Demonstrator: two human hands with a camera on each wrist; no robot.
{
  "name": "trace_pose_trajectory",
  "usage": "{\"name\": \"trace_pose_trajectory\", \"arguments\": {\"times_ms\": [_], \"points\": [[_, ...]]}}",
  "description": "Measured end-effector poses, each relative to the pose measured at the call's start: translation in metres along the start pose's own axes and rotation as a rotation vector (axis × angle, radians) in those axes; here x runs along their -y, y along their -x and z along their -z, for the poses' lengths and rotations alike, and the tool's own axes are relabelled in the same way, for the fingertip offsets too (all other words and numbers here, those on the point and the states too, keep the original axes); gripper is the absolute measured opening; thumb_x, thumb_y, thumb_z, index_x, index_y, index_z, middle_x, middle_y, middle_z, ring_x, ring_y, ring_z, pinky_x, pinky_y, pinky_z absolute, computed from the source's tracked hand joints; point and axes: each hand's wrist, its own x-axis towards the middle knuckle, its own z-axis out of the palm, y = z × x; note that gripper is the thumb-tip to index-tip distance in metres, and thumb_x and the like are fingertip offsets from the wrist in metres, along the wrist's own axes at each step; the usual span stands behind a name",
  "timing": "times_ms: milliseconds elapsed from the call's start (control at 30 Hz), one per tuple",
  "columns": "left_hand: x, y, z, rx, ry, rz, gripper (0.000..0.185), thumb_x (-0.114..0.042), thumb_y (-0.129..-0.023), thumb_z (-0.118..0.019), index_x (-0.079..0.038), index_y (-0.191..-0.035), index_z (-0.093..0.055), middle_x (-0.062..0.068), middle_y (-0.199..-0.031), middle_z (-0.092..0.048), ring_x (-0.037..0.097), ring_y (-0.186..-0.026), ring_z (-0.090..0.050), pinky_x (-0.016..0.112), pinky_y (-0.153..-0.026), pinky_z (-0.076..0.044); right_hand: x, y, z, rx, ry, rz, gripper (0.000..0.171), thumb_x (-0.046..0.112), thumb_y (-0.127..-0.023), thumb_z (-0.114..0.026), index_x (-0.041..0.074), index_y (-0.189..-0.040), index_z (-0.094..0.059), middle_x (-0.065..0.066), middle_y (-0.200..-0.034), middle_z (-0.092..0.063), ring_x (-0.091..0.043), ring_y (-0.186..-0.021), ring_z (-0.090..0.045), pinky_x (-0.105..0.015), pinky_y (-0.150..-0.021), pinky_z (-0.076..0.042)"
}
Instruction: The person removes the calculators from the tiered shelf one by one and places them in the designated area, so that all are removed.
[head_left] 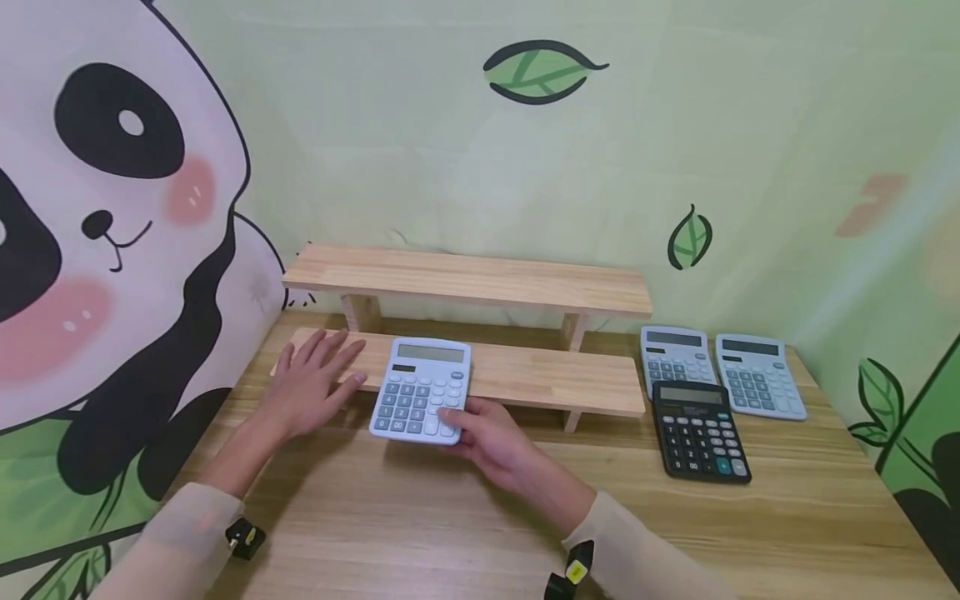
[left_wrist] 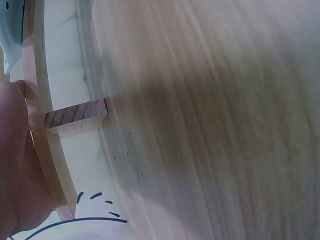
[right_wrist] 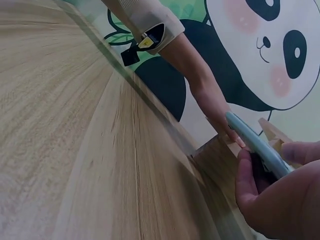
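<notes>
My right hand (head_left: pixel 498 442) pinches a light blue calculator (head_left: pixel 423 387) by its lower right corner, thumb on the keys and fingers behind. Its face is turned up toward the head camera, and it overlaps the front of the lower shelf board (head_left: pixel 555 379). In the right wrist view the calculator (right_wrist: pixel 257 145) shows edge-on between thumb and fingers. My left hand (head_left: pixel 311 387) lies with spread, fairly straight fingers over the left end of the lower board. The left wrist view catches only part of that hand (left_wrist: pixel 22 165) beside the board's edge.
The upper shelf board (head_left: pixel 465 279) of the wooden two-tier stand runs behind. On the right of the table (head_left: pixel 480 517) are two light blue calculators (head_left: pixel 675 354) (head_left: pixel 759 375) and a black calculator (head_left: pixel 701 433), which overlaps one of them. A panda-printed backdrop (head_left: pixel 420 150) stands behind the table.
</notes>
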Motion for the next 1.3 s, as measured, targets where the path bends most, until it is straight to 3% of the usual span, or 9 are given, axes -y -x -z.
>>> {"name": "trace_pose_trajectory", "arguments": {"times_ms": [300,700,900,1300], "points": [[0.001,-0.001,-0.002,0.003,-0.003,0.001,0.068,-0.067,-0.099,-0.028,-0.03,-0.157,-0.032,0.008,-0.163,-0.023,0.038,-0.15,-0.01,0.07,-0.113,-0.004,0.0,-0.002,-0.001,-0.082,0.094,0.027,0.04,0.008,-0.089,-0.072,0.002,-0.128,-0.061,-0.013,-0.118,-0.069,-0.029,-0.105,-0.069,-0.04,-0.09,-0.056],[0.001,-0.001,-0.001,0.016,0.002,0.009,0.07,-0.068,-0.099,-0.028,-0.029,-0.157,-0.032,0.009,-0.163,-0.022,0.038,-0.151,-0.008,0.07,-0.114,-0.002,0.037,0.014,0.019,0.014,0.261,0.113,0.037,0.01,-0.092,-0.07,0.006,-0.128,-0.062,-0.013,-0.116,-0.071,-0.029,-0.105,-0.07,-0.038,-0.088,-0.057],[0.002,0.001,-0.002,-0.002,0.006,-0.01,0.068,-0.066,-0.099,-0.03,-0.028,-0.156,-0.034,0.008,-0.162,-0.026,0.038,-0.15,-0.011,0.07,-0.113,-0.005,0.065,0.029,0.04,0.036,0.321,0.152,0.042,0.012,-0.093,-0.071,0.005,-0.132,-0.058,-0.013,-0.119,-0.07,-0.03,-0.109,-0.068,-0.038,-0.091,-0.055],[0.002,0.001,-0.001,-0.016,0.015,-0.024,0.066,-0.064,-0.1,-0.032,-0.028,-0.156,-0.034,0.008,-0.162,-0.026,0.038,-0.15,-0.013,0.07,-0.113,-0.005,0.113,0.067,0.108,-0.075,0.463,0.172,0.053,0.023,-0.092,-0.072,0.007,-0.139,-0.052,-0.012,-0.128,-0.066,-0.028,-0.113,-0.066,-0.034,-0.093,-0.054]]}}
